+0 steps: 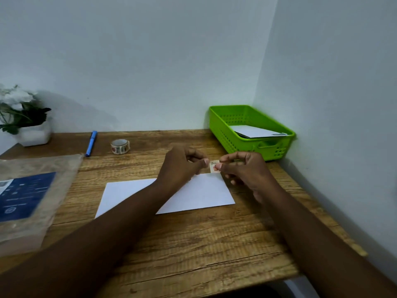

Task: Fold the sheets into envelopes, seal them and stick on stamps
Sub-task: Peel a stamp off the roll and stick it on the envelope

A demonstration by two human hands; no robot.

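Note:
A white folded envelope lies flat in the middle of the wooden desk, partly covered by my left forearm. Just above its far right corner I hold a small stamp with an orange picture and handwriting. My left hand pinches the stamp's left edge and my right hand pinches its right edge. A roll of stamp tape stands behind, to the left of my hands.
A green plastic basket in the far right corner holds white envelopes. A blue pen lies at the back left. A plastic-wrapped paper pack sits at the left edge, a potted plant behind it. Walls close off the back and right.

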